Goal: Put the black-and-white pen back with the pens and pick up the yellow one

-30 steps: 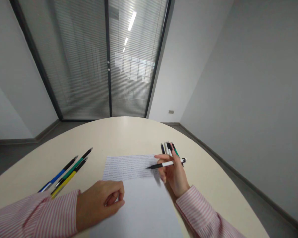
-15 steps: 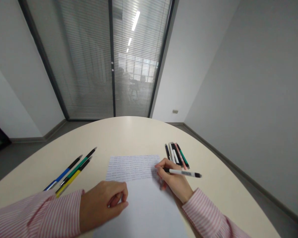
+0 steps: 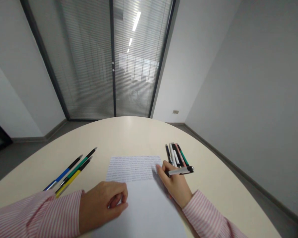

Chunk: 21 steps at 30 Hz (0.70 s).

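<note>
A sheet of paper [image 3: 149,205] lies before me, its upper part covered with lines of handwriting. My right hand [image 3: 176,185] is closed around a white pen [image 3: 178,171] with black ends, at the right edge of the written lines. The pen's back end points right, and its writing tip is hidden by my fingers. On the paper's left side rests my left hand [image 3: 106,201], its fingers curled in and nothing visible in them.
Left of the paper lie a blue pen [image 3: 64,173], a green pen [image 3: 75,168] and a yellow pen [image 3: 73,178]. Several pens [image 3: 175,153] sit in a row beyond my right hand. The pale round table [image 3: 129,135] faces a glass partition with blinds [image 3: 94,82].
My right hand has shifted slightly, and the pen has tilted so its back end sits higher and further left. My left hand and the paper look unmoved.
</note>
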Each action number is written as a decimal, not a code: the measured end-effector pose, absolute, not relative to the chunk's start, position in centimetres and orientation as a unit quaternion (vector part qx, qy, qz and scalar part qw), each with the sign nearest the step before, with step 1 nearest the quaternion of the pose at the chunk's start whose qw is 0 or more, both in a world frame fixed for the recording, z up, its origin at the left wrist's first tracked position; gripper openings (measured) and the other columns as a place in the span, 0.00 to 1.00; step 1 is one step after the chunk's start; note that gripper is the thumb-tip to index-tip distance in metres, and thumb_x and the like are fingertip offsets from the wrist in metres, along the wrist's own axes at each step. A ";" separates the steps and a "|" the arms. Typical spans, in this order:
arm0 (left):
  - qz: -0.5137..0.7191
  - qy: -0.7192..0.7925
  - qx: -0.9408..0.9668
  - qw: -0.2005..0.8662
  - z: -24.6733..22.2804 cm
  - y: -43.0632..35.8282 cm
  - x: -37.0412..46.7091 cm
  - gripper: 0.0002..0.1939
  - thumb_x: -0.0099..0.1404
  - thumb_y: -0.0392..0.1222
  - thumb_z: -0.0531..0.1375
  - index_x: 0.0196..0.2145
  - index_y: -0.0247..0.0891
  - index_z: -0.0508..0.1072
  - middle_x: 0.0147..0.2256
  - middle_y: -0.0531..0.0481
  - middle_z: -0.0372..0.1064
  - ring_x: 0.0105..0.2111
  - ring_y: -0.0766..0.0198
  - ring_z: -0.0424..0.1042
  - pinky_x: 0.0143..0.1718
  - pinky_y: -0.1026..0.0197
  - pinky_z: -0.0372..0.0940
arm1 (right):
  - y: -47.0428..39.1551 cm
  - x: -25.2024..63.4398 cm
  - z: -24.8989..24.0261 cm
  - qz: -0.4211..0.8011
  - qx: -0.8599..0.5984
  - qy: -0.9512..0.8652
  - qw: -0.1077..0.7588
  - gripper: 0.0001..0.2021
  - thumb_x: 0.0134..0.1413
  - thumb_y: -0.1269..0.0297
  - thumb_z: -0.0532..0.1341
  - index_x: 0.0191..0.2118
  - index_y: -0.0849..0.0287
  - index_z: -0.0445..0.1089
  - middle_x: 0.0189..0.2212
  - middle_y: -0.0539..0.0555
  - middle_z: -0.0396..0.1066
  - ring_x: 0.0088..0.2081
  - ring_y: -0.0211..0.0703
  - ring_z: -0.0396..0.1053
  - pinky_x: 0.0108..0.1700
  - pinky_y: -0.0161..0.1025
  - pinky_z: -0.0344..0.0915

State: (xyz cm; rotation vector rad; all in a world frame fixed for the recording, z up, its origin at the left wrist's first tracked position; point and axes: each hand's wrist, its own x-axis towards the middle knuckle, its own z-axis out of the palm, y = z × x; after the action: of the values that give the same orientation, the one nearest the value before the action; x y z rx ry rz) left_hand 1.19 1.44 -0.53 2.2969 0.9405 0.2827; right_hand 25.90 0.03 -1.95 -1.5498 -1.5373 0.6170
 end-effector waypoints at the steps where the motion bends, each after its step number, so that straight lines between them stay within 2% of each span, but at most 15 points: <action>1: 0.107 0.356 0.873 0.316 -0.6 1.5 1.2 0.03 0.58 0.35 0.56 0.27 0.39 0.65 0.20 0.61 0.53 0.21 0.68 0.56 0.27 0.66 0.52 | 0.1 25.9 -1.9 0.250 -0.619 -0.614 0.420 0.18 0.57 0.57 0.57 0.20 0.54 0.52 0.14 0.40 0.49 0.15 0.31 0.52 0.14 0.28 0.49; 4: 0.108 0.355 0.874 0.314 -0.6 1.5 1.1 0.03 0.58 0.35 0.56 0.27 0.39 0.65 0.20 0.61 0.53 0.21 0.68 0.56 0.26 0.66 0.52 | 0.2 26.0 -2.0 0.285 -0.623 -0.605 0.406 0.17 0.58 0.54 0.55 0.22 0.53 0.54 0.14 0.39 0.51 0.09 0.29 0.50 0.08 0.28 0.43; 8: 0.108 0.357 0.875 0.308 -0.7 1.5 1.1 0.03 0.58 0.35 0.57 0.27 0.39 0.65 0.20 0.61 0.54 0.21 0.68 0.57 0.27 0.66 0.52 | 0.3 26.2 -2.2 0.314 -0.619 -0.600 0.399 0.15 0.56 0.53 0.58 0.25 0.54 0.57 0.17 0.40 0.57 0.09 0.30 0.58 0.08 0.26 0.47; 12: 0.107 0.361 0.874 0.308 -0.7 1.4 1.1 0.03 0.58 0.35 0.56 0.27 0.39 0.66 0.20 0.61 0.54 0.21 0.68 0.57 0.27 0.66 0.52 | 0.2 26.4 -2.3 0.313 -0.619 -0.606 0.388 0.18 0.58 0.55 0.55 0.21 0.54 0.52 0.13 0.39 0.52 0.06 0.28 0.55 0.07 0.26 0.39; 21: 0.107 0.365 0.871 0.311 -0.9 1.4 1.1 0.03 0.58 0.35 0.57 0.27 0.39 0.65 0.20 0.61 0.54 0.21 0.68 0.57 0.27 0.65 0.52 | 0.2 26.4 -2.6 0.323 -0.606 -0.624 0.373 0.17 0.58 0.55 0.55 0.22 0.55 0.54 0.16 0.40 0.54 0.08 0.29 0.61 0.10 0.25 0.39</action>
State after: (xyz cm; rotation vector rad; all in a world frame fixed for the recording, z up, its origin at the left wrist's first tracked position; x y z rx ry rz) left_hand 1.11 1.44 -0.86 2.2993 0.9632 0.2812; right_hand 26.40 0.17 -2.56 -1.5528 -1.5982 0.8288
